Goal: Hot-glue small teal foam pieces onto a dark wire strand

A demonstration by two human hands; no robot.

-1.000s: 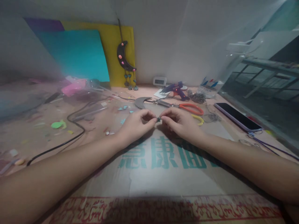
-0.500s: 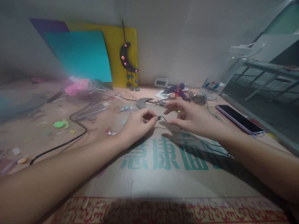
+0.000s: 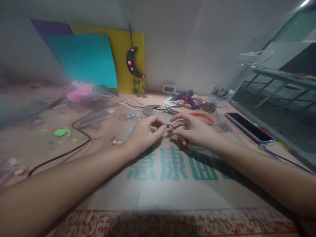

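Note:
My left hand [image 3: 148,133] is closed in a pinch on a small dark grey-green bead-like piece [image 3: 168,125], too small to make out fully. Just to its right is my right hand [image 3: 191,128], its fingers curved and apart, the tips close to the piece; whether they touch it I cannot tell. Behind the hands lies a grey crescent moon shape [image 3: 148,110]. Orange-handled scissors or pliers [image 3: 204,117] lie partly hidden behind my right hand. Small turquoise bits [image 3: 130,116] are scattered left of the crescent.
A finished-looking dark moon hanging [image 3: 132,62] hangs before a yellow sheet [image 3: 138,42]. A glue gun [image 3: 186,98], a ball of twine [image 3: 207,106], a phone [image 3: 249,127] and a clear jug [image 3: 222,93] stand or lie right. A black cable [image 3: 81,131] runs left.
My right hand has moved left and slightly down toward the piece, uncovering the orange handles. The thin cord beside it no longer shows. The left hand keeps its pinch.

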